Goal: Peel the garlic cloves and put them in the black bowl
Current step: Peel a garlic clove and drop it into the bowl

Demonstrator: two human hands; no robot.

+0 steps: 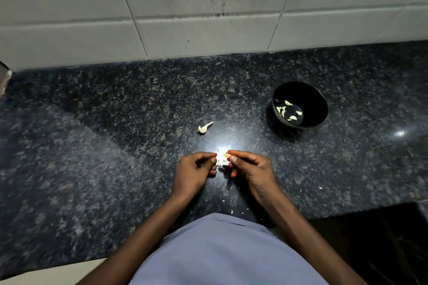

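Note:
Both hands meet over the dark granite counter [115,146], just in front of my body. My left hand [194,171] and my right hand [252,169] pinch the same small white garlic piece [221,159] between thumb and fingers; papery skin shows around it. The black bowl [317,102] stands to the right and farther back, with several pale peeled cloves [288,110] lying in its bottom. A garlic stem remnant [205,127] lies on the counter beyond my hands.
Small flakes of garlic skin [232,211] lie on the counter near my body. A tiled wall [208,30] rises behind the counter. The counter ends at the lower right, where a dark gap [382,238] opens.

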